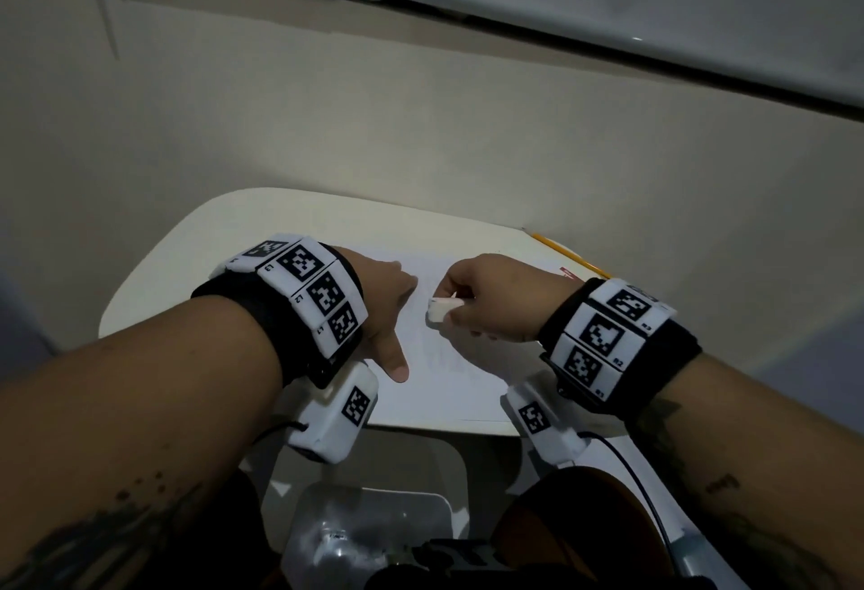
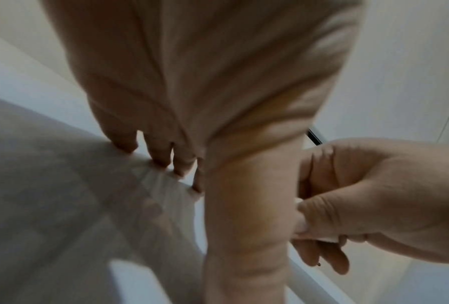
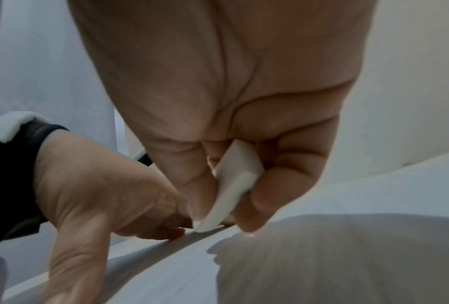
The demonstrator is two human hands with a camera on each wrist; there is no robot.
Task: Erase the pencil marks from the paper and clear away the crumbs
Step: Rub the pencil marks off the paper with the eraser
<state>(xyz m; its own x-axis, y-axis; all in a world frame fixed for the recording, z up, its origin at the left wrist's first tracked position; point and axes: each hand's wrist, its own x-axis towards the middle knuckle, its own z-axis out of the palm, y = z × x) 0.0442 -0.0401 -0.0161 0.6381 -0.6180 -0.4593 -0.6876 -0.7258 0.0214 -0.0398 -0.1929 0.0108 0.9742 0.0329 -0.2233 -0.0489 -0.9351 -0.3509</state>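
A white sheet of paper (image 1: 449, 383) lies on a small cream table (image 1: 196, 262); faint pencil marks show near its middle. My left hand (image 1: 388, 309) lies flat on the paper's left part, its fingers straight and the thumb stretched toward me; in the left wrist view its fingertips (image 2: 161, 158) press the sheet. My right hand (image 1: 472, 297) pinches a white eraser (image 1: 442, 309) between thumb and fingers, just right of the left hand. In the right wrist view the eraser (image 3: 231, 185) points down, its tip on the paper (image 3: 322, 267). No crumbs can be made out.
A yellow pencil (image 1: 568, 255) lies at the table's far right edge, beside a small red-and-white item (image 1: 566, 271). A wall (image 1: 421, 122) rises right behind the table. Below the near edge are a white plastic seat (image 1: 374, 519) and a dark orange object (image 1: 575, 524).
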